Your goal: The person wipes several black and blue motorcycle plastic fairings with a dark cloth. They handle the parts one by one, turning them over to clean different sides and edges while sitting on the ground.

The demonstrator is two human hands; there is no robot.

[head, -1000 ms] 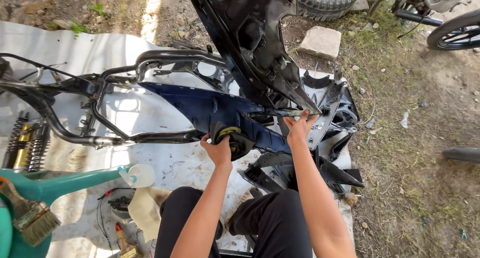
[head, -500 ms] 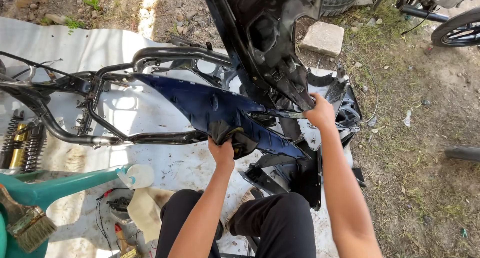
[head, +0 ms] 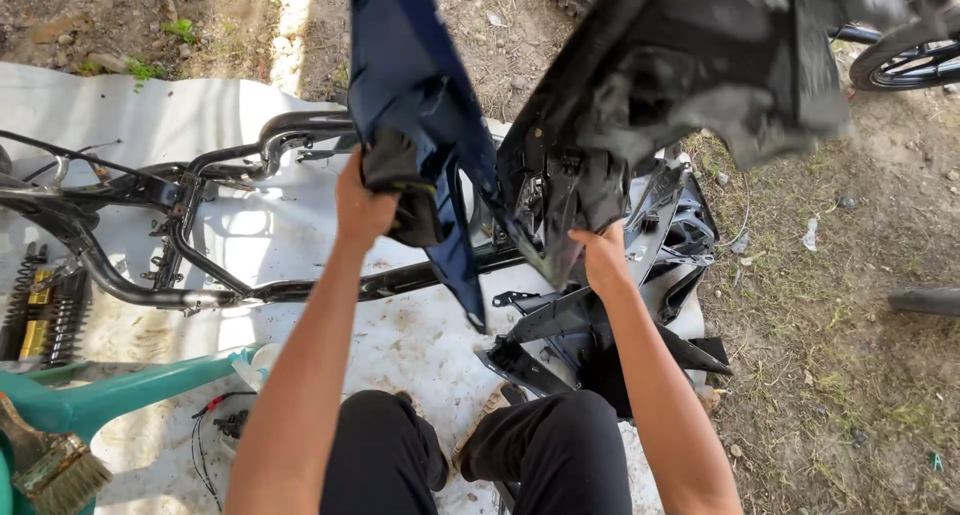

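Observation:
My left hand [head: 362, 207] grips a dark blue plastic body panel [head: 415, 105], lifted upright above the black motorcycle frame [head: 190, 225]. My right hand [head: 602, 257] holds the lower edge of a large black plastic fairing [head: 690, 70], raised and tilted toward the upper right. The two panels touch near their lower ends. More black fairing pieces [head: 600, 335] lie on the white sheet [head: 150, 125] under my right hand. My legs in black trousers fill the bottom middle.
Shock absorber springs [head: 45, 305] lie at the left edge. A teal plastic chair [head: 100, 400] and a brush [head: 55, 470] sit at the bottom left. A wheel [head: 915, 60] stands at the upper right on dirt and grass [head: 850, 325].
Both hands have lifted the blue panel and the black fairing up off the frame, toward the camera. The blue panel swung from lying flat to upright.

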